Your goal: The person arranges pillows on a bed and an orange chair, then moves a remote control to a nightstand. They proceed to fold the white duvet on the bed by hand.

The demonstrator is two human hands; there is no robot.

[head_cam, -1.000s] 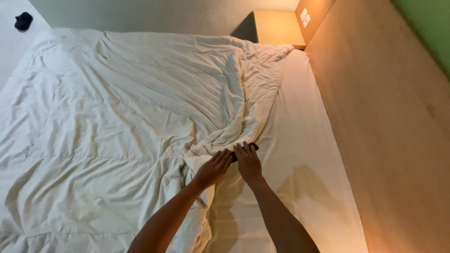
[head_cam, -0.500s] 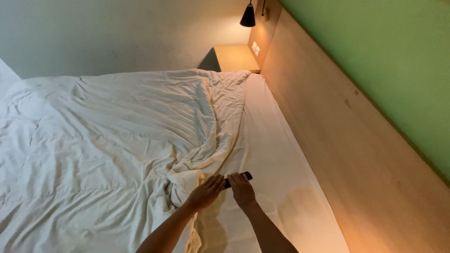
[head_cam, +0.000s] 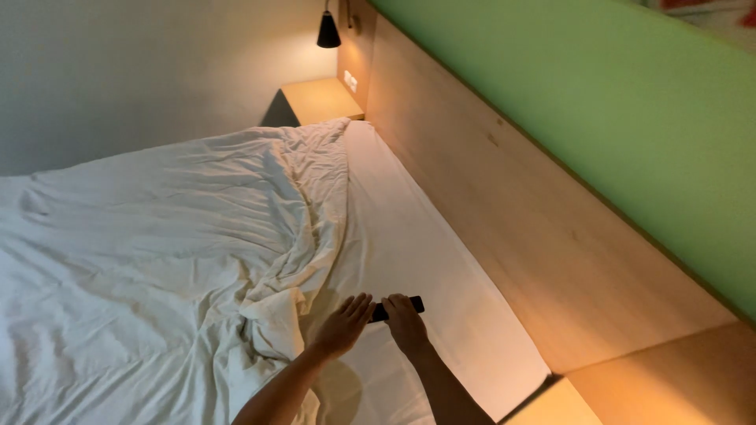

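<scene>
Since a moment ago my view has swung up and round: the green wall [head_cam: 598, 118] above the wooden headboard [head_cam: 504, 212] now fills much more of the scene, the black lamp [head_cam: 328, 33] hangs near the top, and the far bedside table [head_cam: 319, 101] sits higher and further off. My hands have stayed together at the same spot on the bed, beside the bunched edge of the duvet [head_cam: 181, 236], though they now show low in the frame.

My right hand [head_cam: 405, 321] lies over the near end of a small black remote [head_cam: 398, 307], which rests flat on the bare white sheet [head_cam: 409, 260] between the duvet's folded edge and the headboard. The fingers curl down onto it, covering its left part, while its right end sticks out past them towards the headboard. I cannot tell whether they actually grip it or only press on it.

My left hand [head_cam: 344, 324] is flat and spread, fingers loose and holding nothing, its fingertips [head_cam: 364, 301] just beside the remote's left end, close enough that touching cannot be ruled out. The corner of the near bedside table [head_cam: 661, 386] shows at the lower right.
</scene>
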